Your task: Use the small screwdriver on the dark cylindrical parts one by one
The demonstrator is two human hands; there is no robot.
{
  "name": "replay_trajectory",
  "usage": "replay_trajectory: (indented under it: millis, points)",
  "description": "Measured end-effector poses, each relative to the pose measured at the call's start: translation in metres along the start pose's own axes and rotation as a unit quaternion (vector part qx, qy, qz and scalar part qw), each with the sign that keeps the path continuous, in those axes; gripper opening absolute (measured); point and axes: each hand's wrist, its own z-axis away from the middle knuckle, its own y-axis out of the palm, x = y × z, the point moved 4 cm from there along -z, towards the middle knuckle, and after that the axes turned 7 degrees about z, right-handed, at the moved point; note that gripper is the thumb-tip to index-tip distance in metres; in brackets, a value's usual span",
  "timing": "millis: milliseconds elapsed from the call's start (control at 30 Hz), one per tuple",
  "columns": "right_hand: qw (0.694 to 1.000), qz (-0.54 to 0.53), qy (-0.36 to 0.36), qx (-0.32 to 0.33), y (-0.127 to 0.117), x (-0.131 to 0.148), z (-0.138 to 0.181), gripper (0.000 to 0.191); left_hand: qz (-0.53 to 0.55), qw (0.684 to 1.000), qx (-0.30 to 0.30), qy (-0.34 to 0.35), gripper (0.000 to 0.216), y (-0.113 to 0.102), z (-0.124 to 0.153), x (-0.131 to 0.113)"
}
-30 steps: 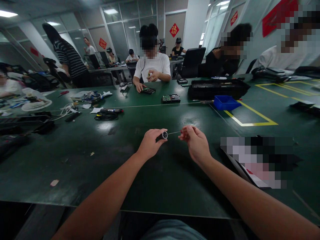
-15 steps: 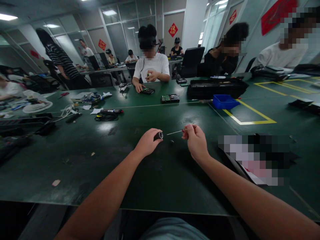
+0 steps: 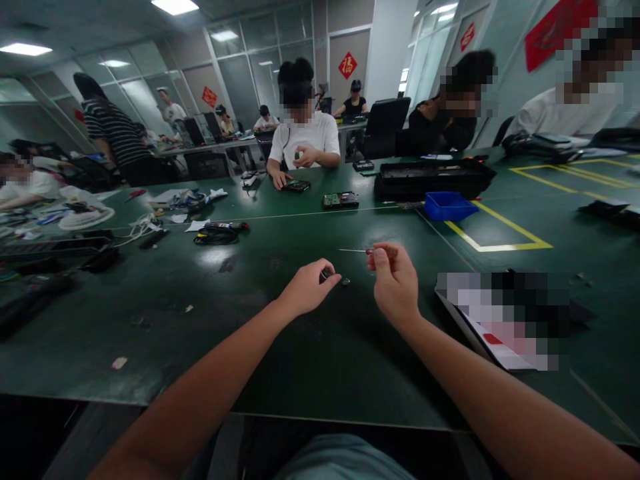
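My left hand (image 3: 311, 288) is closed around a small black cylinder (image 3: 325, 273), mostly hidden by the fingers. Just past its fingertips a small dark round piece (image 3: 345, 282) lies on the green table (image 3: 280, 360). Pinched in my right hand (image 3: 395, 280) is a thin screwdriver (image 3: 356, 251) with a reddish handle. Its shaft points left, nearly level, above and apart from the cylinder. Most of the handle is covered by my fingers.
A blurred-out white and black item (image 3: 493, 320) lies right of my right hand. Farther back are a blue tray (image 3: 450, 207), a long black case (image 3: 435, 179), a hard drive (image 3: 341, 199) and a cable bundle (image 3: 220, 233). A co-worker (image 3: 305, 137) sits opposite.
My left hand has shifted right, close to the small round piece, and the cylinder's ringed end has turned from view. The screwdriver's tip has risen, leaving the shaft nearly level.
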Motion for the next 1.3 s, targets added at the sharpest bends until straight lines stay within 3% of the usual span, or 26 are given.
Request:
replay_trajectory:
  millis: [133, 300, 533, 633, 700, 733, 833, 900, 1067, 1167, 1300]
  points:
    - [1.0, 0.002, -0.006, -0.007, -0.002, 0.0, -0.001, 0.022, -0.106, 0.992, 0.041, 0.048, 0.03, 0.016, -0.009, -0.007]
    - [1.0, -0.017, 0.006, 0.003, 0.0, -0.001, 0.0, 0.02, -0.222, 0.968, 0.115, 0.034, 0.038, 0.035, -0.019, -0.009]
    - [1.0, -0.02, 0.014, 0.011, 0.001, -0.003, 0.0, 0.021, -0.212, 0.971, 0.106, 0.033, 0.026, 0.033, -0.026, -0.005]
    - [0.999, -0.035, 0.02, 0.011, 0.001, -0.004, 0.0, 0.022, -0.1, 0.991, 0.089, 0.004, 0.026, 0.018, -0.023, 0.004]
    - [0.998, -0.047, 0.027, 0.012, 0.002, -0.004, 0.0, 0.022, 0.063, 0.993, 0.068, -0.067, 0.027, 0.003, -0.019, 0.015]
    - [0.998, -0.05, 0.03, 0.014, 0.002, -0.004, 0.0, 0.022, 0.16, 0.98, 0.048, -0.113, 0.027, -0.006, -0.016, 0.022]
    - [0.998, -0.054, 0.037, 0.02, 0.002, -0.003, 0.0, 0.021, 0.416, 0.88, -0.04, -0.227, 0.022, -0.037, 0.0, 0.046]
    - [0.998, -0.051, 0.039, 0.024, 0.003, -0.003, 0.0, 0.021, 0.509, 0.815, -0.104, -0.259, 0.02, -0.062, 0.013, 0.062]
    - [0.998, -0.048, 0.04, 0.027, 0.003, -0.003, 0.0, 0.021, 0.523, 0.749, -0.29, -0.285, 0.006, -0.136, 0.06, 0.109]
    - [0.998, -0.039, 0.04, 0.033, 0.003, -0.005, 0.0, 0.021, 0.424, 0.755, -0.411, -0.284, 0.015, -0.185, 0.097, 0.131]
    - [0.998, -0.034, 0.041, 0.037, 0.004, -0.007, 0.0, 0.022, 0.307, 0.751, -0.515, -0.277, 0.012, -0.238, 0.145, 0.145]
